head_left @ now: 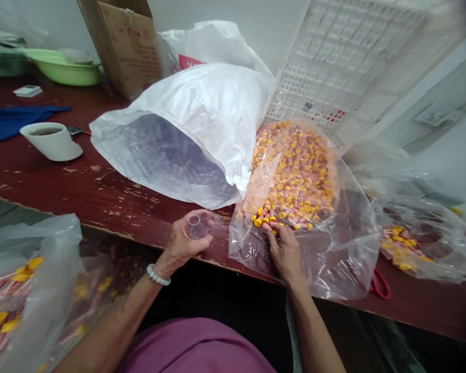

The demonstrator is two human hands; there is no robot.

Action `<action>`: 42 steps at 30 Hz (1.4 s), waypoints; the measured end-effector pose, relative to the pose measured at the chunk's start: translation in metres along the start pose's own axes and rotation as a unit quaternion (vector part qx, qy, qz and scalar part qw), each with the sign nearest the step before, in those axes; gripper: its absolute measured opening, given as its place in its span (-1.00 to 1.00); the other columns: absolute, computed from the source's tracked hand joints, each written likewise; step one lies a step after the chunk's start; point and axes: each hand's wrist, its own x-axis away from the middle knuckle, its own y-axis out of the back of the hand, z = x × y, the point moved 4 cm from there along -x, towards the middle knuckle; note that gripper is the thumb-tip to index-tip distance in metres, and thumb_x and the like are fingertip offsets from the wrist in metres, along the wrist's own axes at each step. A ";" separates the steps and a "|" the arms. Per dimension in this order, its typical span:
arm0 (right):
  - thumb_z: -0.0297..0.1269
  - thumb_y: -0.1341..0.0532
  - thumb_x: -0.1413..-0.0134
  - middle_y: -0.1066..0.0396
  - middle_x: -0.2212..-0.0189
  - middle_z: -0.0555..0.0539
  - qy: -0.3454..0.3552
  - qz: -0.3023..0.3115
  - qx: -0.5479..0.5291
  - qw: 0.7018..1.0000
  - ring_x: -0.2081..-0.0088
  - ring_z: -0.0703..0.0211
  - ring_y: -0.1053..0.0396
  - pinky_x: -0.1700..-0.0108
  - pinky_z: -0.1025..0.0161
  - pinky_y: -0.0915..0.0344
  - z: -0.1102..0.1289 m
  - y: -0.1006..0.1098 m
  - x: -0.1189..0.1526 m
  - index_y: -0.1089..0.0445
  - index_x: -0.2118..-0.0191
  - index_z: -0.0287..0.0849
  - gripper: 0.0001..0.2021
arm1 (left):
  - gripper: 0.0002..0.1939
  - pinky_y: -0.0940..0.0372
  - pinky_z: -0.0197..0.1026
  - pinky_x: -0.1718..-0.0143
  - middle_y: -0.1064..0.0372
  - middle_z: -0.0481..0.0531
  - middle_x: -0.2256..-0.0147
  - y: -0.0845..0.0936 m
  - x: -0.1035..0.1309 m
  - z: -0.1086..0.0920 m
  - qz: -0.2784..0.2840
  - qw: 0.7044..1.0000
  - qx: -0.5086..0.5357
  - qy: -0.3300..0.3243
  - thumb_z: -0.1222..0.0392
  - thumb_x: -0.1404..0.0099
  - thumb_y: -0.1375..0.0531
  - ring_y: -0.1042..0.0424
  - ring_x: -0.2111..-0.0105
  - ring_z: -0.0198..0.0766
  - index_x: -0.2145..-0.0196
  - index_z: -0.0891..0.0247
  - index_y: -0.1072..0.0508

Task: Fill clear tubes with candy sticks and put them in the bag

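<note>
My left hand (186,235), with a pale bead bracelet at the wrist, is closed around a small clear plastic cup (198,226) over the table's front edge. At the mouth of a large clear bag (256,243), my right hand (285,254) has its fingertips pinched among small yellow-capped pieces (295,176) with red-and-white bodies. One such piece appears to be between the fingers. To the left of that bag lies a white sack (217,103), its mouth facing me, with clear plastic pieces (174,155) inside.
A white mug (52,142) of dark drink stands at the left on the worn red table (116,199). A white crate (334,62) leans behind the bag. Another bag (446,238) of yellow-capped pieces lies right; a filled bag (50,305) sits lower left. A carton (130,46) stands behind.
</note>
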 end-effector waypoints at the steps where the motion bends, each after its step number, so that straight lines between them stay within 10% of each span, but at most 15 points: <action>1: -0.17 -0.12 -0.16 -0.42 0.27 -0.13 -0.010 -0.005 -0.041 0.999 0.26 0.11 -0.36 0.18 0.13 -0.31 0.011 0.005 0.001 -0.39 0.18 -0.16 -0.79 | -0.51 -0.38 -0.26 0.39 -0.46 0.05 0.32 -0.005 0.003 -0.003 0.017 1.000 -0.019 -0.010 0.36 0.10 -0.30 -0.46 0.38 -0.24 0.14 0.29 -0.40; 7: -0.38 -0.13 -0.16 -0.32 0.14 -0.12 0.119 0.048 -0.182 0.975 0.07 0.14 -0.32 0.05 0.16 -0.31 0.095 0.028 0.002 -0.37 0.07 -0.05 -0.76 | -0.48 -0.37 -0.24 0.28 -0.47 0.06 0.21 -0.025 0.019 -0.017 0.116 0.977 -0.156 -0.084 0.40 0.06 -0.22 -0.46 0.31 -0.22 0.07 0.25 -0.42; 12: -0.48 -0.08 -0.14 -0.33 0.08 -0.12 0.207 0.138 -0.179 0.952 0.03 0.14 -0.32 0.00 0.16 -0.31 0.114 0.020 0.006 -0.25 -0.08 -0.02 -0.60 | -0.40 -0.35 -0.22 0.23 -0.47 0.04 0.19 -0.033 0.027 -0.016 0.154 0.963 -0.205 -0.079 0.46 0.12 -0.17 -0.45 0.30 -0.20 0.05 0.24 -0.42; 28: -0.66 0.01 0.19 -0.23 0.02 -0.14 0.186 0.130 -0.137 0.964 0.00 0.09 -0.22 0.00 0.09 -0.25 0.085 -0.004 0.025 -0.32 0.04 -0.12 -0.45 | -0.55 -0.22 -0.37 0.42 -0.38 -0.05 0.37 -0.054 0.030 0.001 0.166 0.977 -0.020 0.132 0.48 0.16 -0.18 -0.30 0.43 -0.39 0.21 0.38 -0.43; 33: -0.51 -0.03 -0.02 -0.35 0.16 -0.19 0.066 0.008 -0.012 0.998 0.07 0.04 -0.27 0.00 0.05 -0.23 0.014 0.007 -0.005 -0.35 0.11 -0.20 -0.69 | -0.52 -0.04 -0.44 0.73 -0.34 -0.03 0.33 -0.048 0.026 0.008 0.147 0.969 0.041 0.195 0.37 0.11 -0.25 -0.23 0.54 -0.43 0.15 0.31 -0.38; 37: -0.36 -0.11 -0.09 -0.42 0.22 -0.20 0.021 0.021 0.081 0.996 0.12 -0.01 -0.30 0.01 -0.01 -0.19 -0.042 -0.001 -0.021 -0.40 0.26 -0.19 -0.86 | -0.52 -0.11 -0.44 0.73 -0.33 0.00 0.30 -0.046 0.025 0.004 0.143 0.972 0.035 0.182 0.34 0.11 -0.27 -0.25 0.50 -0.41 0.16 0.33 -0.36; 42: -0.23 -0.12 -0.15 -0.42 0.27 -0.14 0.019 0.018 -0.002 1.000 0.21 0.09 -0.35 0.14 0.12 -0.30 -0.015 0.017 -0.011 -0.37 0.18 -0.18 -0.81 | -0.52 -0.17 -0.43 0.64 -0.34 -0.02 0.34 -0.049 0.025 -0.005 0.142 0.975 0.018 0.170 0.35 0.14 -0.29 -0.26 0.51 -0.44 0.18 0.37 -0.35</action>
